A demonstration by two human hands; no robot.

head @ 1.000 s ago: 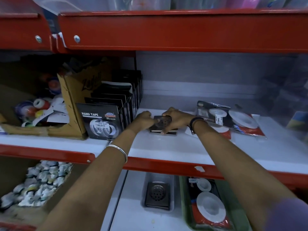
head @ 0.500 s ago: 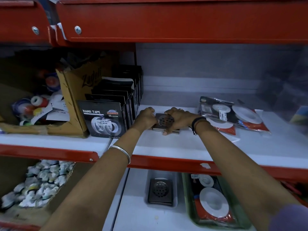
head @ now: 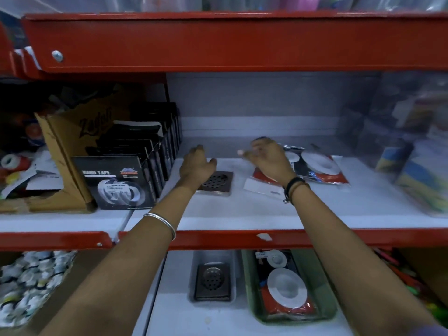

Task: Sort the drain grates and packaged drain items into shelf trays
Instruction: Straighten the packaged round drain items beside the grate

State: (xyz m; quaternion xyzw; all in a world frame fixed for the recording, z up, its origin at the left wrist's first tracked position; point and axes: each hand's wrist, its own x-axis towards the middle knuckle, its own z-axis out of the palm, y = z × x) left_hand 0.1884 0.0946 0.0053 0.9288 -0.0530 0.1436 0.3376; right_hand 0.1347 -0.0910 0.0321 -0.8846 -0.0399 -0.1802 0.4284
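Lower shelf: a square drain grate [head: 212, 282] lay in the grey tray [head: 234, 275], a packaged drain item [head: 286, 287] in the green tray [head: 324, 287]. Upper shelf: the left hand [head: 196, 166], fingers loosely spread, empty, overlapped another grate [head: 219, 181]; the right hand [head: 268, 157], fingers apart, hovered above packaged drain items [head: 320, 168].

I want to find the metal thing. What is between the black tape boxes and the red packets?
In the head view, a square drain grate lies there on the white shelf, partly under the left hand.
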